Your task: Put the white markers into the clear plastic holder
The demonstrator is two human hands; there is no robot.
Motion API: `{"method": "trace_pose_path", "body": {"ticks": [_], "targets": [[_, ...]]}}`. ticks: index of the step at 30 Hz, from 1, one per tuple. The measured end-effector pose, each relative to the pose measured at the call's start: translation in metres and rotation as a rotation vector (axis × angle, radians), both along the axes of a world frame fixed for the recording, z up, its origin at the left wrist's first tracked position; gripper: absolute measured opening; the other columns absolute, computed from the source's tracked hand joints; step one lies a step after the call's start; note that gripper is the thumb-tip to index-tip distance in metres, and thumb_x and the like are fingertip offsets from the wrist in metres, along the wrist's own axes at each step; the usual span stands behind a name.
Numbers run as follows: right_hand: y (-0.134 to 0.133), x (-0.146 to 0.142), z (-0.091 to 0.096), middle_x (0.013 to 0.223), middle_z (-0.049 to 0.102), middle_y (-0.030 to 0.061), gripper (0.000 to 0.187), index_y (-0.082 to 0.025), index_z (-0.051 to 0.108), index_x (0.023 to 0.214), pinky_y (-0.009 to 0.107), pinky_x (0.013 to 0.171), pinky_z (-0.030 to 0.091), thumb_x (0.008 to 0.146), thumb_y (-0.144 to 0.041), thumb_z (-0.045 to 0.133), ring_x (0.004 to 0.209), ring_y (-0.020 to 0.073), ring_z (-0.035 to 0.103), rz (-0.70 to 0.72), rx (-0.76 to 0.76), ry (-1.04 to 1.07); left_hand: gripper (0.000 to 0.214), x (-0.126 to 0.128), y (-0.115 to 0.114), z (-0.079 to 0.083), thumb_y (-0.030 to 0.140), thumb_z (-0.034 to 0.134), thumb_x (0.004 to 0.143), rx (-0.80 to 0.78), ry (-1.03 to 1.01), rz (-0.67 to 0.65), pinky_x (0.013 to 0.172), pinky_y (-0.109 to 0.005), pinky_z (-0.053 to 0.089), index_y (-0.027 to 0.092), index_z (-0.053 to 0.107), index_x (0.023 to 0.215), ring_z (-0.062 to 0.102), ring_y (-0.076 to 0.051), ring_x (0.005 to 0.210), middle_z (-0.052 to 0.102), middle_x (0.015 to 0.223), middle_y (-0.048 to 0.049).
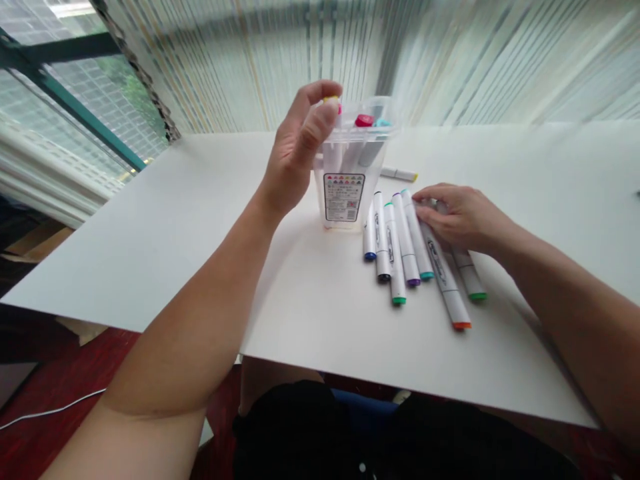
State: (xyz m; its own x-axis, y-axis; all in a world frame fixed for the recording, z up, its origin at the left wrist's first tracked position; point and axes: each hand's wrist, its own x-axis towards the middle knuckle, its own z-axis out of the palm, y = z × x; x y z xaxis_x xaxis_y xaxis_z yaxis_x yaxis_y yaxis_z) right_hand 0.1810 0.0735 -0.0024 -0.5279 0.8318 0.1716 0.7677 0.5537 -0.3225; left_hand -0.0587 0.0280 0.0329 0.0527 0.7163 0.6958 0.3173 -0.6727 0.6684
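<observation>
A clear plastic box (345, 157) with a printed label stands upright on the table. Inside it are several markers, among them a red-capped one (364, 121) and a teal-capped one (383, 123). My left hand (303, 137) is closed at the box's left rim, thumb and forefinger about a yellow-ended marker (331, 99); its lower part is hidden. To the right, my right hand (457, 217) is closed over the upper end of an orange-ended white marker (447, 280). A green-ended marker (469, 275) lies partly under that hand. Several more markers (395, 257) lie side by side left of it.
Another marker with a yellow end (400, 174) lies behind the row, beside the box. The white table (310, 307) has its front edge close to my lap. A striped curtain (260, 67) hangs along the back, and a window (75, 87) is at the left.
</observation>
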Motion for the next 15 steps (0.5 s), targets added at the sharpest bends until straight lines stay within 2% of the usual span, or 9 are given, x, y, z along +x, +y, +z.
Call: {"method": "trace_pose_path", "body": {"ticks": [3,9,15], "targets": [[0.0023,0.0012,-0.0018,0.103,0.062,0.0068,0.028,-0.019,0.064,0.096,0.037,0.087,0.043,0.076,-0.023,0.045,0.095,0.0247,0.057,0.014,0.020,0.001,0.043,-0.0036,0.0039,-0.0005,0.064,0.047,0.074,0.003,-0.026,-0.082,0.063,-0.029,0.046,0.029,0.051,0.098,0.052,-0.016,0.074,0.053,0.083,0.0003],[0.0030,0.0006,-0.0020,0.104,0.062,0.0084,0.031,-0.015,0.063,0.100,0.038,0.086,0.043,0.075,-0.023,0.046,0.094,0.0245,0.057,0.001,0.025,-0.025,0.045,-0.0030,-0.0002,-0.0006,0.065,0.045,0.075,-0.033,-0.036,-0.090,0.066,-0.030,0.048,0.029,0.049,0.102,0.056,-0.021,0.087,0.054,0.088,0.0006],[0.0022,-0.0009,-0.0007,0.103,0.062,0.0091,0.032,-0.013,0.063,0.100,0.040,0.086,0.043,0.075,-0.025,0.046,0.093,0.0255,0.057,-0.013,0.014,-0.022,0.057,-0.0056,-0.0043,-0.0018,0.072,0.028,0.076,-0.027,0.037,0.136,0.076,-0.040,0.047,0.034,0.045,0.115,0.052,-0.028,0.108,0.056,0.102,-0.0029]]}}
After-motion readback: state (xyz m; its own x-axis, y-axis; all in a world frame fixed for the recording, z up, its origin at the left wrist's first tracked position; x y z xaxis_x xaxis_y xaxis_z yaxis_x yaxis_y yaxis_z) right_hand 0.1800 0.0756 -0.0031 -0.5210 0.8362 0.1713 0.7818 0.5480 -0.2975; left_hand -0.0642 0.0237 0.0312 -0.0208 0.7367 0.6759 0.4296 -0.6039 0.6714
